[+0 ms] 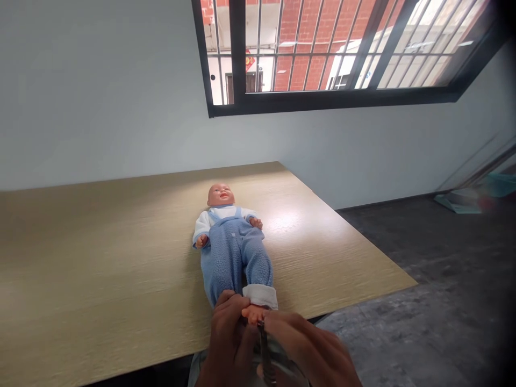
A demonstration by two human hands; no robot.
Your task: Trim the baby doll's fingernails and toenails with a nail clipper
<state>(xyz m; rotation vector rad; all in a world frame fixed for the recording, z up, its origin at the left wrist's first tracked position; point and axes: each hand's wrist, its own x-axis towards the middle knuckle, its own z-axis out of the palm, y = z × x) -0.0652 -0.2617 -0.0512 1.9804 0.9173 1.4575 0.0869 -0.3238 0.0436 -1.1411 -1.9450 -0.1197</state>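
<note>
A baby doll (pixel 229 242) in blue overalls and a white top lies on its back on the table, feet toward me. One trouser leg ends in a turned-up white cuff (pixel 260 295), and below it the bare doll foot (pixel 253 313) shows its toes. My left hand (pixel 231 328) is closed around the side of this foot, its fingertips by the cuff. In my right hand (pixel 300 338) is a slim metal nail clipper (pixel 265 349), its tip against the toes. The fingers partly hide the clipper.
The light wooden table (pixel 100 269) ends close in front of me and slopes off at the right edge. Behind it stand a white wall and a barred window (pixel 314 54). A blurred greenish dustpan-like object (pixel 459 203) lies on the dark floor at right.
</note>
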